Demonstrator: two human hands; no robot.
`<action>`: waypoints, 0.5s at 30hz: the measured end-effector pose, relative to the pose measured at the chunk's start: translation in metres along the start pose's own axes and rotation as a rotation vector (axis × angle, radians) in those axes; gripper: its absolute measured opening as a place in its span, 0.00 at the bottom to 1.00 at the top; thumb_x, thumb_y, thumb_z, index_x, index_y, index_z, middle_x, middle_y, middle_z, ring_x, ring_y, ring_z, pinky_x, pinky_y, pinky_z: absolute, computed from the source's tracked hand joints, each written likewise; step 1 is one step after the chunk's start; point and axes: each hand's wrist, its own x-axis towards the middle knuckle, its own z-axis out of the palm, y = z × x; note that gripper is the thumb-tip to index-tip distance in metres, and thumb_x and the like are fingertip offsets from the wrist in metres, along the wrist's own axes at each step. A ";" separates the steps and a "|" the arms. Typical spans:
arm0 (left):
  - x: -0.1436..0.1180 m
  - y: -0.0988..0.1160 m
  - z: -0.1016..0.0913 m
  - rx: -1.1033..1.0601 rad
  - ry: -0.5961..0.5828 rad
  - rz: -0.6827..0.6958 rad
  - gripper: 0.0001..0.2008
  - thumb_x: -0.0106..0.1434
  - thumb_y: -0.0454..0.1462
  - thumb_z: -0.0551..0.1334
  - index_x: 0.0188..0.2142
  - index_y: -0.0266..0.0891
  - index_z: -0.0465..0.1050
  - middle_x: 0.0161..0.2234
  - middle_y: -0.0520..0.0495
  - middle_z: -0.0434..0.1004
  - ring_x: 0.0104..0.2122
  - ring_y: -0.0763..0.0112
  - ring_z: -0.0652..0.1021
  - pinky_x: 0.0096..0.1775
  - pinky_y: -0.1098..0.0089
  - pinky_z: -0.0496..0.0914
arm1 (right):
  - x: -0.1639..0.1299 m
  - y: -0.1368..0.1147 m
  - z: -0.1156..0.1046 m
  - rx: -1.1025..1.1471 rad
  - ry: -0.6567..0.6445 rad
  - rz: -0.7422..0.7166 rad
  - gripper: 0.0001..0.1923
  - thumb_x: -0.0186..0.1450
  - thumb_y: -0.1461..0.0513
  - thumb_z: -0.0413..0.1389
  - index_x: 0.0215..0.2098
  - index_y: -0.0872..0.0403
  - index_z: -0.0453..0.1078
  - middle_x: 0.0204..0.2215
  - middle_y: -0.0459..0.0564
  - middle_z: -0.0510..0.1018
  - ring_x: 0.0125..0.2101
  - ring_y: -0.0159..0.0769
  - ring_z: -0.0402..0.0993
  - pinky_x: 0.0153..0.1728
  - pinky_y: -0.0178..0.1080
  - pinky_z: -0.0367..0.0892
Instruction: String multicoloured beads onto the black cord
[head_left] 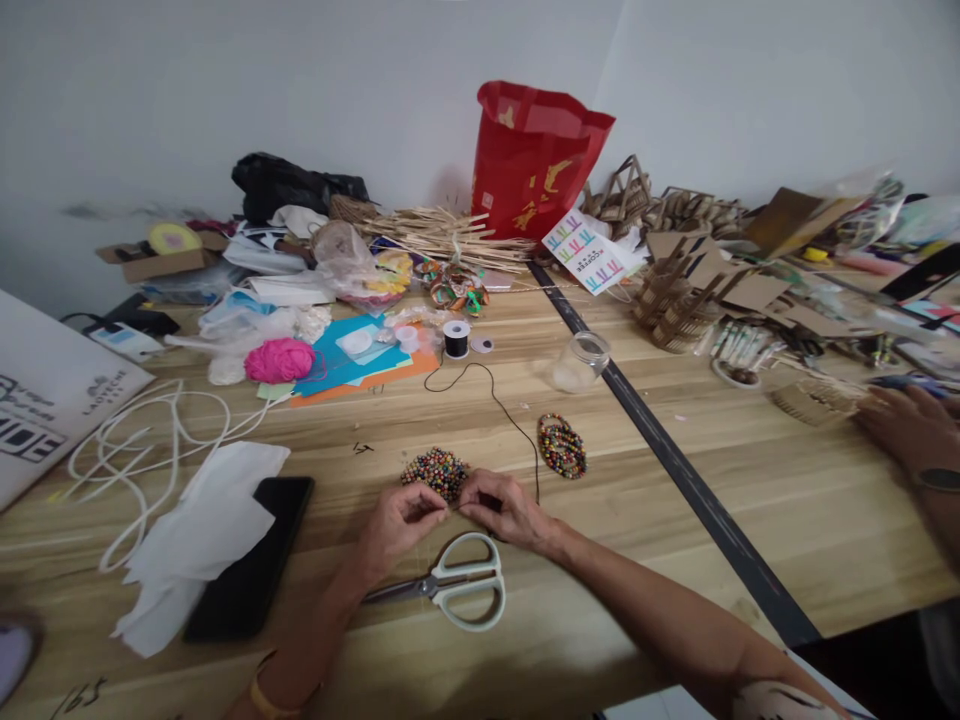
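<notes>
Both my hands meet at the near edge of a pile of small multicoloured beads (pixel 435 472). My left hand (pixel 401 525) is closed in a pinch, with something too small to name at its fingertips. Opposite it, my right hand (pixel 506 508) pinches a thin black cord (pixel 504 402), which runs back from a black spool (pixel 456 340) and passes behind that hand. Strung bead bracelets (pixel 562 446) lie to the right of the pile. Just below my hands rest scissors (pixel 465 582) with pale handles, their blades pointing left.
A black phone (pixel 259 560) lies partly under white tissue (pixel 206 525), beside a coiled white cable (pixel 176 430). A clear jar (pixel 581 362) stands beyond the bracelets. Pink yarn (pixel 280 360), a red bag (pixel 532 160) and woven baskets (pixel 679 300) crowd the back. Another person's hand (pixel 911 430) is at right.
</notes>
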 end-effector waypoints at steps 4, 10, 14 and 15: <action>0.000 0.001 0.001 -0.049 -0.047 -0.044 0.06 0.50 0.37 0.64 0.26 0.35 0.73 0.23 0.48 0.78 0.25 0.71 0.76 0.29 0.73 0.69 | -0.001 0.000 0.000 0.010 -0.024 -0.007 0.08 0.65 0.61 0.53 0.31 0.57 0.69 0.27 0.49 0.71 0.28 0.32 0.66 0.31 0.33 0.63; 0.001 -0.003 0.003 -0.094 -0.059 -0.051 0.06 0.49 0.36 0.65 0.26 0.34 0.73 0.23 0.48 0.78 0.24 0.71 0.75 0.28 0.73 0.67 | -0.001 0.001 0.000 0.009 -0.027 -0.018 0.09 0.65 0.61 0.52 0.31 0.57 0.69 0.27 0.49 0.71 0.28 0.32 0.67 0.31 0.33 0.63; 0.001 -0.002 0.002 -0.111 -0.058 -0.056 0.05 0.48 0.35 0.66 0.25 0.34 0.74 0.23 0.48 0.78 0.25 0.70 0.75 0.30 0.73 0.68 | 0.000 0.001 0.001 0.001 -0.035 -0.017 0.07 0.65 0.62 0.53 0.31 0.57 0.69 0.27 0.49 0.71 0.28 0.31 0.66 0.30 0.33 0.63; 0.001 -0.001 0.002 -0.111 -0.058 -0.058 0.05 0.48 0.35 0.66 0.25 0.34 0.74 0.23 0.49 0.78 0.25 0.70 0.75 0.30 0.73 0.68 | -0.001 0.000 0.001 -0.003 -0.038 -0.017 0.07 0.65 0.62 0.53 0.31 0.57 0.69 0.27 0.48 0.71 0.28 0.31 0.66 0.30 0.32 0.63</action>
